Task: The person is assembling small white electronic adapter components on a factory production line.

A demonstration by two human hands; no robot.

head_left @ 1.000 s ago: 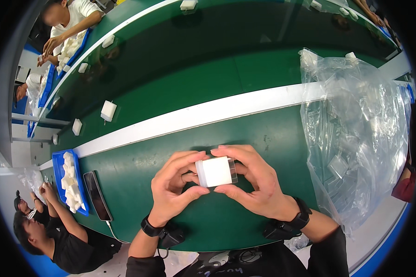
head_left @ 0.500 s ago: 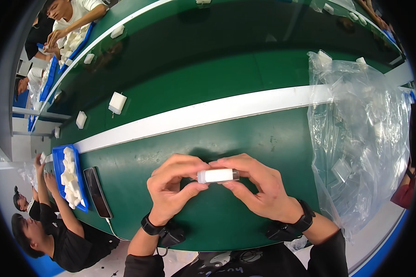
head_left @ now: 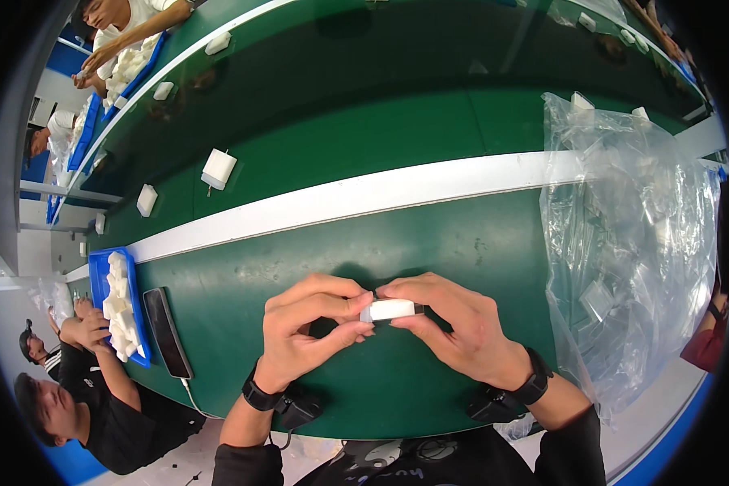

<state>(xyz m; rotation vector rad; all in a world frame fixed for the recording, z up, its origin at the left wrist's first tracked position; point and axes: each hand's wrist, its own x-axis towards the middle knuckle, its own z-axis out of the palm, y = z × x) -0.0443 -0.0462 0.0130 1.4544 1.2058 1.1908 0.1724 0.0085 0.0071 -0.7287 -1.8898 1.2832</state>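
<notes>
In front of me, above the green worktop, I hold a small white block with a clear plastic edge (head_left: 392,310) between both hands. My left hand (head_left: 316,314) pinches its left end with thumb and fingertips. At the other end, my right hand (head_left: 454,320) grips it the same way, with a dark, see-through part showing by the fingertips. The fingers cover both ends, so the block's exact kind cannot be made out.
A blue tray of white blocks (head_left: 144,344) and a black phone (head_left: 167,332) on a cable lie to the left. Clear plastic bags (head_left: 624,259) cover the right side. Beyond a white rail (head_left: 364,190), a green belt (head_left: 340,146) carries white pieces (head_left: 219,169). Co-workers sit at left.
The block and my left hand have shifted slightly right, and the block has tilted a little. White pieces on the belt have moved right. The nearest co-worker's hands have lowered towards the blue tray.
</notes>
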